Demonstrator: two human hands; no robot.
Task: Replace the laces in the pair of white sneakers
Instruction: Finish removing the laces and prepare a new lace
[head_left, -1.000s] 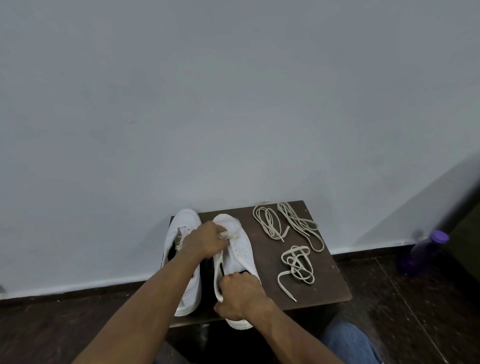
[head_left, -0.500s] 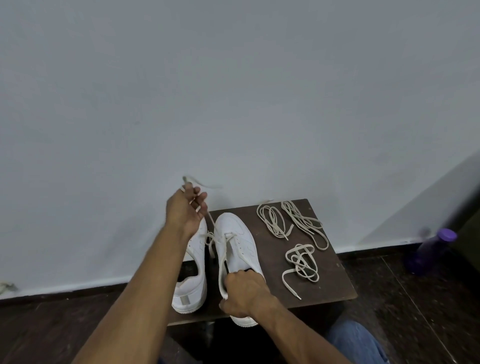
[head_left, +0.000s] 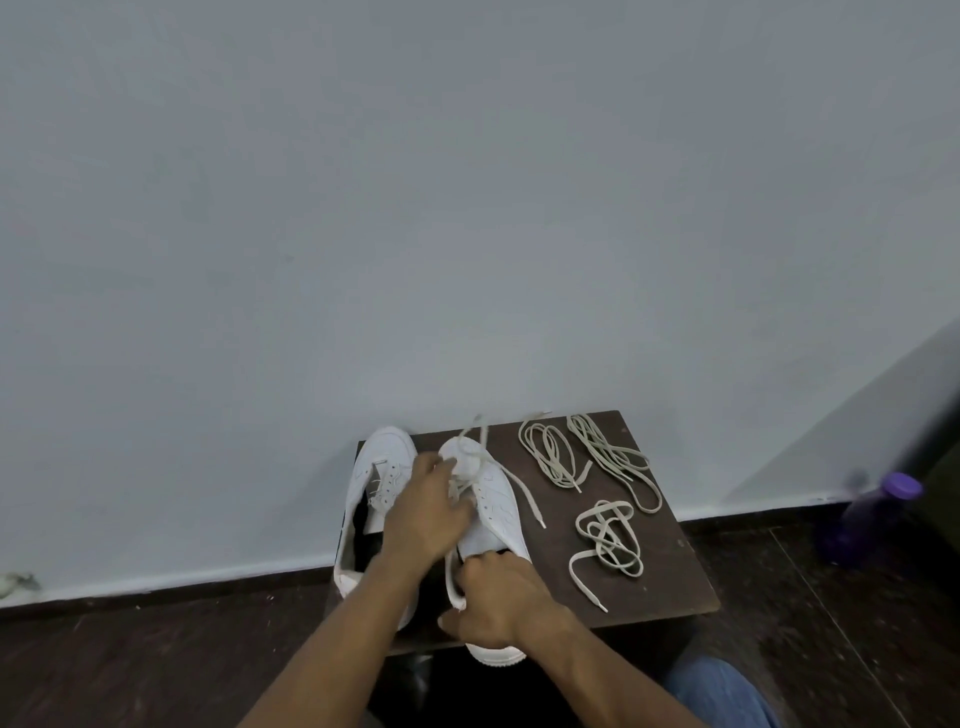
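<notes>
Lacing is the step we judge to be in hand: we are working a cream flat lace (head_left: 470, 475) through the eyelets of the right-hand white leather sneaker (head_left: 493, 512), which lies toe-away on the dark brown wooden desk (head_left: 670, 566). Our left hand (head_left: 428, 512) sits over the sneaker's throat with fingers curled among the lace strands near the toe end; it appears to pinch the lace, though blur keeps us from being sure which strand. Our right hand (head_left: 498, 597) grips the heel collar at 6 o'clock of the shoe, steadying it.

One free lace end trails off toward 4 o'clock onto the desk, the other flicks up toward 12 o'clock past the toe.

To do this well, we think the right hand should keep the heel pinned so the shoe does not slide while we pull. We would draw both ends to even length before crossing, keep the flat lace untwisted at each eyelet, and feed the tip rather than the body.

The other white leather sneaker (head_left: 376, 483) lies just beside at 9 o'clock, its eyelets bare. Three loose cream lace bundles (head_left: 608, 540) lie at 3 o'clock, well apart from the shoes. A purple plastic bottle (head_left: 867, 519) stands on the floor far off at 3 o'clock.
</notes>
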